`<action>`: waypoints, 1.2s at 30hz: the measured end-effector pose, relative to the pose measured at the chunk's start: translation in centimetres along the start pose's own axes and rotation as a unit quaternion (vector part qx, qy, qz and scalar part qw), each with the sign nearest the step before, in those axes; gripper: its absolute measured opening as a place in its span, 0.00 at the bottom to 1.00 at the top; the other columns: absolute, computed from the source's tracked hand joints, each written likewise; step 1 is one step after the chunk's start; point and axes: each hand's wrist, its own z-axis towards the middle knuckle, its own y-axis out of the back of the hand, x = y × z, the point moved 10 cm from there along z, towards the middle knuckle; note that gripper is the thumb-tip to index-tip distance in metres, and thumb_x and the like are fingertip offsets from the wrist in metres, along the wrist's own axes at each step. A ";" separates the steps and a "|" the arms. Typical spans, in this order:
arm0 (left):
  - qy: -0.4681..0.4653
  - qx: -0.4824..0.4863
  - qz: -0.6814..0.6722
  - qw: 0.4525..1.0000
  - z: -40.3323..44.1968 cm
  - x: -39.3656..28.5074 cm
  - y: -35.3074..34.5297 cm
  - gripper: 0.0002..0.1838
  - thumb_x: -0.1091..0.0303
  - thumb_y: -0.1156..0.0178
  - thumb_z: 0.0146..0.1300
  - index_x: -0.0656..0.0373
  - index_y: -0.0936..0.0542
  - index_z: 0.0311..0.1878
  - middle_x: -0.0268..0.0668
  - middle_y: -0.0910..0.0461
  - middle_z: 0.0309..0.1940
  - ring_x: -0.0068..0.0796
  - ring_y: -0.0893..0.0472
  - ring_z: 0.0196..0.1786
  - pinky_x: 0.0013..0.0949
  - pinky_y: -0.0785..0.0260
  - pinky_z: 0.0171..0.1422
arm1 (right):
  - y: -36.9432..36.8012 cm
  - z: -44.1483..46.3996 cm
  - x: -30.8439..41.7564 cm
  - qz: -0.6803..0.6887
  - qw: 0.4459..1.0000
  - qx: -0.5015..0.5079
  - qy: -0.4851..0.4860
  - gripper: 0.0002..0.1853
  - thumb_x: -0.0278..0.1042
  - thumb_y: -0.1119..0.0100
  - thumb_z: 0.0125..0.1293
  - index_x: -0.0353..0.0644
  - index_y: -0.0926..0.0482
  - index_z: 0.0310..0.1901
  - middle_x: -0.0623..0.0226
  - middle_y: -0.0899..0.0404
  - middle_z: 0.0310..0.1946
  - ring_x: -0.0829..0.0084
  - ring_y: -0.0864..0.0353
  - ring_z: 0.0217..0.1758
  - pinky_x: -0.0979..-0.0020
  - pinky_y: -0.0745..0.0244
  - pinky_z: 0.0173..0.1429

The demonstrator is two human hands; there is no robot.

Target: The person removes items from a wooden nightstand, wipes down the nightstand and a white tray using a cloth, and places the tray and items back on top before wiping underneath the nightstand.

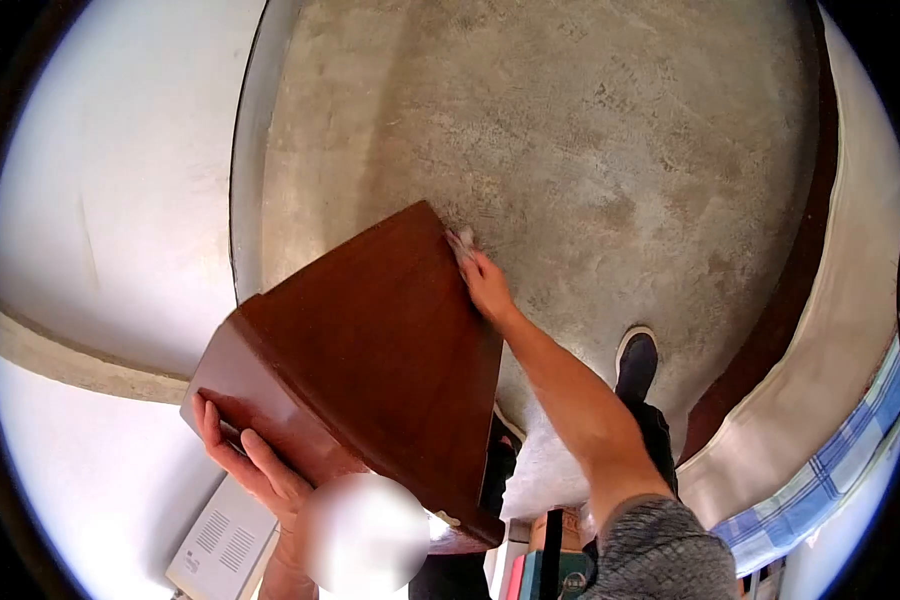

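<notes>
A dark reddish-brown wooden piece of furniture (370, 340), like a small cabinet, stands tilted or angled in front of me. My left hand (255, 460) lies on its glossy end face, fingers stretched out and holding nothing. At the upper right edge of the brown panel, my right hand (482, 280) is closed around a small, pale, crumpled cloth (464, 238). The cloth touches that edge, and part of it is hidden under my fingers. A blurred white round patch covers part of the furniture near my left wrist.
Worn concrete floor (570, 130) stretches ahead. On the right is a bed edge with a blue plaid cloth (835, 470). A white vented box (225, 540) stands at lower left by the white wall (120, 150). Boxes (555, 560) sit below, near my shoe (637, 362).
</notes>
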 end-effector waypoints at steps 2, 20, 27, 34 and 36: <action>0.022 -0.009 0.037 0.999 -0.1 0.5 0.2 0.28 0.58 0.61 0.82 0.65 0.43 0.77 0.50 0.46 0.82 0.47 0.45 0.82 0.49 0.57 0.86 | 1.6 -3.7 -1.9 -0.023 0.991 0.079 -0.103 0.19 0.43 0.47 0.81 0.38 0.19 0.60 0.66 0.16 0.44 0.75 0.22 0.49 0.71 0.27 0.56; -0.004 -0.011 0.061 0.998 0.1 0.9 0.6 0.29 0.56 0.60 0.83 0.65 0.42 0.77 0.50 0.46 0.81 0.48 0.45 0.83 0.50 0.54 0.85 | 2.9 -10.1 -4.6 -0.055 0.991 0.037 -0.113 0.20 0.45 0.49 0.81 0.41 0.20 0.62 0.52 0.13 0.48 0.60 0.15 0.51 0.61 0.24 0.59; 0.014 -0.009 0.058 0.998 0.2 0.7 0.4 0.29 0.56 0.59 0.83 0.66 0.42 0.77 0.49 0.45 0.81 0.49 0.44 0.82 0.50 0.53 0.85 | -0.5 -11.7 15.1 0.128 0.988 0.073 -0.046 0.20 0.41 0.43 0.79 0.44 0.21 0.67 0.54 0.13 0.55 0.66 0.17 0.60 0.66 0.25 0.65; 0.007 -0.001 0.038 0.999 0.5 0.1 0.1 0.30 0.55 0.59 0.83 0.65 0.42 0.78 0.49 0.46 0.82 0.49 0.43 0.81 0.49 0.52 0.85 | -2.3 -19.7 26.0 0.083 0.944 0.123 0.294 0.22 0.31 0.40 0.77 0.34 0.26 0.69 0.52 0.25 0.70 0.61 0.27 0.75 0.63 0.35 0.78; 0.022 -0.014 0.032 0.999 0.2 0.8 0.4 0.30 0.56 0.58 0.83 0.66 0.42 0.78 0.48 0.45 0.81 0.48 0.42 0.81 0.50 0.52 0.84 | -1.2 -16.3 15.8 0.049 0.988 0.099 0.109 0.23 0.34 0.43 0.79 0.34 0.27 0.70 0.57 0.23 0.69 0.66 0.26 0.72 0.67 0.35 0.77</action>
